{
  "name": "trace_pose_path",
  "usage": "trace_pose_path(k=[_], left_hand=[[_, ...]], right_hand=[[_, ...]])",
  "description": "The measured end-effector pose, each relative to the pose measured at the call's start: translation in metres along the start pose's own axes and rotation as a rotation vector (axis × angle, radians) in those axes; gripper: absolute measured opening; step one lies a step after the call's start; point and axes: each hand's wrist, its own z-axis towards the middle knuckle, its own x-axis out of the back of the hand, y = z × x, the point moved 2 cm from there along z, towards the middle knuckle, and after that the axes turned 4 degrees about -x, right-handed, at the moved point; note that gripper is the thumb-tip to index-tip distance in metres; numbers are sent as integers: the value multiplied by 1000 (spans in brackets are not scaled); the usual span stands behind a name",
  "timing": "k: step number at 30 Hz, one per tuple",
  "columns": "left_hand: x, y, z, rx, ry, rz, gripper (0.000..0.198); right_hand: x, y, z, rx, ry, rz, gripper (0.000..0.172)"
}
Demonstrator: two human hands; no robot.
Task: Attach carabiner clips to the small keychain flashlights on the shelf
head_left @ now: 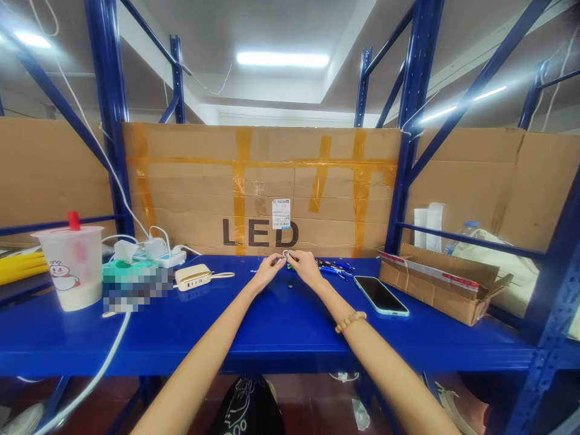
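Left hand (268, 271) and right hand (308, 269) meeting over a blue painted steel bench (136, 338), fingers (278, 261) of both pinched together on a small silvery metal ring (286, 254), exact grip too small to make out. Wooden bead bracelet (350, 321) on the right wrist. Just beyond the right hand, a loose heap of slim blue and dark pen-like parts (334, 266), lying in a pile, with nothing visibly set out in rows or finished. A tiny dark round piece (290, 282) alone on the bench between the wrists. Farther right, a dark-screened smartphone in a pale blue case (379, 295) and a low open brown cardboard box (437, 287), contents out of sight
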Motion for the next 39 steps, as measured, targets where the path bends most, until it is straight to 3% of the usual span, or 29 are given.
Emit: trace_pose_path(k=[14, 26, 39], left_hand=[[2, -8, 8, -71, -52, 52, 18], [3, -7, 5, -14, -16, 33, 28], [4, 4, 1, -25, -8, 175, 31]], right_hand=[[-3, 3, -2, 21, 37, 127, 33], [-12, 1, -1, -237, -31, 548, 38], [-17, 3, 0, -399, -76, 796, 40]])
